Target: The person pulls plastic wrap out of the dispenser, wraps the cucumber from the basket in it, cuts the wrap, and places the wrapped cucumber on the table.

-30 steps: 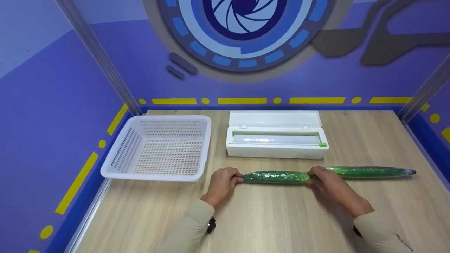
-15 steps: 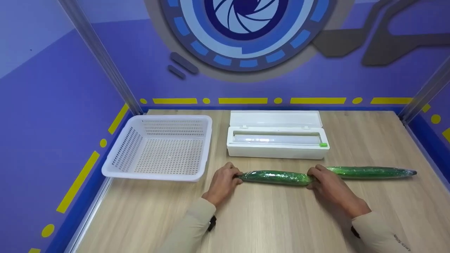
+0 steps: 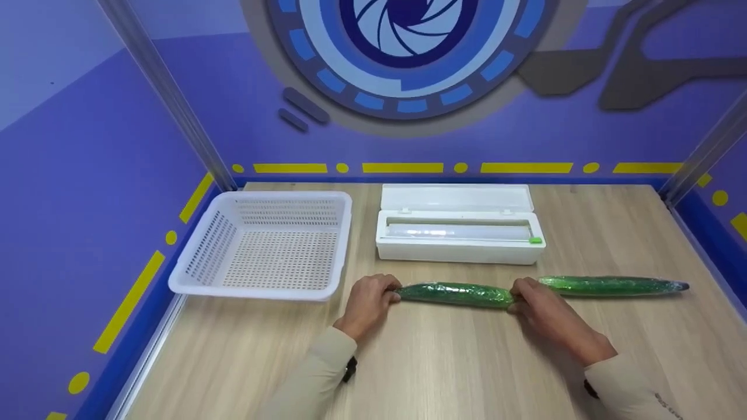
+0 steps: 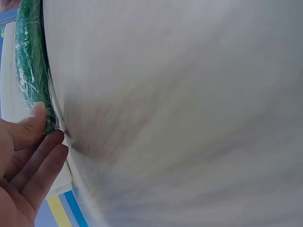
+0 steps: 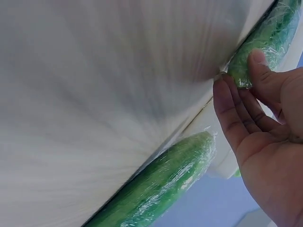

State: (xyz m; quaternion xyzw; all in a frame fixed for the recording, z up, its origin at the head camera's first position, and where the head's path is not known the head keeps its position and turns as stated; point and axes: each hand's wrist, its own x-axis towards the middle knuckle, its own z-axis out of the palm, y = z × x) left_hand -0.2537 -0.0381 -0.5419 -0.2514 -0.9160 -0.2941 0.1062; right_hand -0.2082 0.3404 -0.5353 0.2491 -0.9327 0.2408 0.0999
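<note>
A cucumber (image 3: 455, 294) in shiny clear film lies across the table between my two hands. My left hand (image 3: 369, 303) pinches its dark left tip between thumb and fingers, as the left wrist view shows on the film-covered end (image 4: 32, 61). At the other end, my right hand (image 3: 548, 312) holds the paler tip the same way; in the right wrist view the thumb (image 5: 259, 64) presses on the wrapped end. A second film-wrapped cucumber (image 3: 618, 286) lies just right of my right hand, untouched, its near end (image 5: 175, 165) large in the right wrist view.
Behind the cucumbers stands a white cling film dispenser (image 3: 461, 252) with its lid raised, a roll (image 3: 458, 231) inside and a green slider (image 3: 535, 240) at its right. A white perforated basket (image 3: 257, 294) stands at the left. Blue panels enclose the wooden table (image 3: 443, 373).
Both hands keep their grip on the ends of the cucumber, which has shifted slightly left and tilted a little. The second cucumber, dispenser and basket stay where they were.
</note>
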